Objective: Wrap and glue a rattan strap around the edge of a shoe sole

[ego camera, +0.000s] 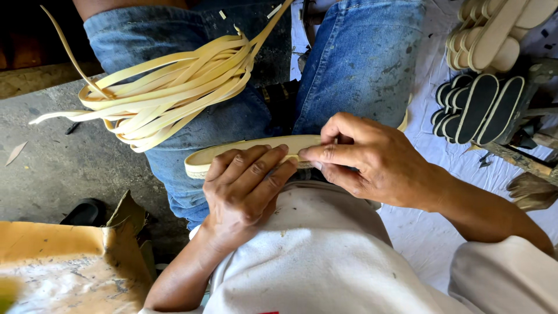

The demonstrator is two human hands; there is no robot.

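Snugly, both hands (pixel 290 174) along sole (pixel 250 152) edge

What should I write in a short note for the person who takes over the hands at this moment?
Left hand: grips the cream shoe sole on its edge across the lap.
Right hand: thumb and fingers pinch the sole's rim near its middle.
Bundle of cream strips: on the left thigh.
Stacks at the right: cream soles, black-faced soles.
Done: both stacks stand.
Left: the sole in hand; strips remain.

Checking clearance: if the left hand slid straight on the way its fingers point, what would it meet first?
Probably the right hand: the left hand lies over the cream sole, fingertips almost touching the right fingers.
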